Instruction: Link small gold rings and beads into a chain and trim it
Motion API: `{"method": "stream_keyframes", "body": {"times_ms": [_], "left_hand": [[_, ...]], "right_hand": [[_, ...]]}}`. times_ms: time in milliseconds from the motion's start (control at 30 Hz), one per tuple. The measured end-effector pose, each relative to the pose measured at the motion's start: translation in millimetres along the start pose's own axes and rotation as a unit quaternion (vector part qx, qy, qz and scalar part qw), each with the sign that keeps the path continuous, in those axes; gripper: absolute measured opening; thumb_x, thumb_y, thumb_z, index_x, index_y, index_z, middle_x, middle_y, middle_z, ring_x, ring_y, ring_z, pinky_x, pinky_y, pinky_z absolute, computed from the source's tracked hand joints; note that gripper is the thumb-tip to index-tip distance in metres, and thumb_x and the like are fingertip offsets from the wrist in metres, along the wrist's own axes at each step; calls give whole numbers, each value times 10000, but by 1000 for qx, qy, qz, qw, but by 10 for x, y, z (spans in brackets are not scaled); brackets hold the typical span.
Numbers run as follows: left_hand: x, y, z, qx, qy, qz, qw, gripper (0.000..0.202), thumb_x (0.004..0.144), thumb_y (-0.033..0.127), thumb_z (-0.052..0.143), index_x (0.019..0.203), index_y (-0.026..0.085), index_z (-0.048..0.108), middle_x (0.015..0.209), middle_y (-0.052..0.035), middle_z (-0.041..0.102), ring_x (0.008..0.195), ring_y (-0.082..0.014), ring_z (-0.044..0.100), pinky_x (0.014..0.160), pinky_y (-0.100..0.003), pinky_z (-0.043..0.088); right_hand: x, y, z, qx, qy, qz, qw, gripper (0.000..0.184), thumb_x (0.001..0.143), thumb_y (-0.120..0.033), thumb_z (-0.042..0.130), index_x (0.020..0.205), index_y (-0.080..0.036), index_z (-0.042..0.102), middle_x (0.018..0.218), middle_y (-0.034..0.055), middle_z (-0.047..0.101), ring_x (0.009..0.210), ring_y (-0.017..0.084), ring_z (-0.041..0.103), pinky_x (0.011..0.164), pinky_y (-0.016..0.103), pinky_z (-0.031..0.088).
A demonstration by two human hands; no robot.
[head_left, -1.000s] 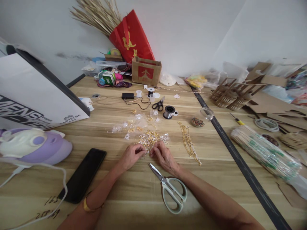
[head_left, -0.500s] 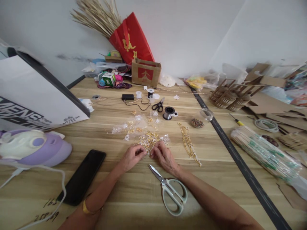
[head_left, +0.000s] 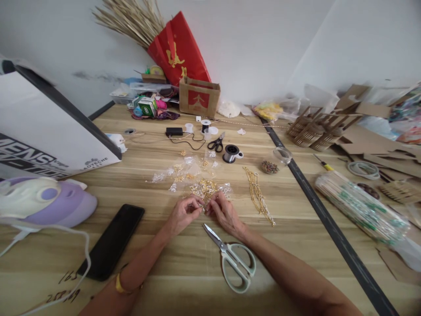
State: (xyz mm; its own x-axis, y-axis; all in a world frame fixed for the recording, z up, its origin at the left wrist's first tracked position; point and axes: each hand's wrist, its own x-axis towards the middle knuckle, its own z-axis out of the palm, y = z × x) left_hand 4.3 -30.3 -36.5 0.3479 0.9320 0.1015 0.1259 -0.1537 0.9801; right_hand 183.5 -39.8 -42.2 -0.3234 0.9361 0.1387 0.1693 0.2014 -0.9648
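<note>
Watching left hand (head_left: 184,215) and right hand (head_left: 226,214), fingertips bunched; I can't tell what's held. Chains (head_left: 255,195) lie aside, bits (head_left: 206,188) loose: probably midway.

Wood-grain desk (head_left: 177,281); on it, heaped small gold and silver pieces (head_left: 206,186); pale-handled scissors (head_left: 224,248); black phone (head_left: 113,241); gold chains (head_left: 255,193) right of heap; wire spool (head_left: 230,156).

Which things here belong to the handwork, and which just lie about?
Probably part of the work:
small gold and silver pieces, by the left hand and right hand
perhaps the pale-handled scissors and gold-coloured chains

Apparently just lying about:
black phone
purple-and-white device
red bag
</note>
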Motion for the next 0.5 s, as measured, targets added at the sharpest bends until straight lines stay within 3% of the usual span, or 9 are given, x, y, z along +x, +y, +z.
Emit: {"method": "stream_keyframes", "body": {"times_ms": [167,500], "left_hand": [[10,9,-2,-66,-44,-21,997,185,747,202,605,619,160,478,860,-78,651,817,-174,608,736,-284,460],[9,41,19,-58,-9,-31,998,171,716,201,640,604,148,522,705,-31,628,686,-139,580,666,-249,444]], "right_hand": [[-1,5,-10,-24,4,-1,1000,159,958,-354,360,886,-218,400,666,-21,582,585,129,578,593,256,474],[-17,-20,5,-47,-10,-37,998,121,965,-302,335,892,-225,392,720,-2,585,608,137,600,603,265,494]]}}
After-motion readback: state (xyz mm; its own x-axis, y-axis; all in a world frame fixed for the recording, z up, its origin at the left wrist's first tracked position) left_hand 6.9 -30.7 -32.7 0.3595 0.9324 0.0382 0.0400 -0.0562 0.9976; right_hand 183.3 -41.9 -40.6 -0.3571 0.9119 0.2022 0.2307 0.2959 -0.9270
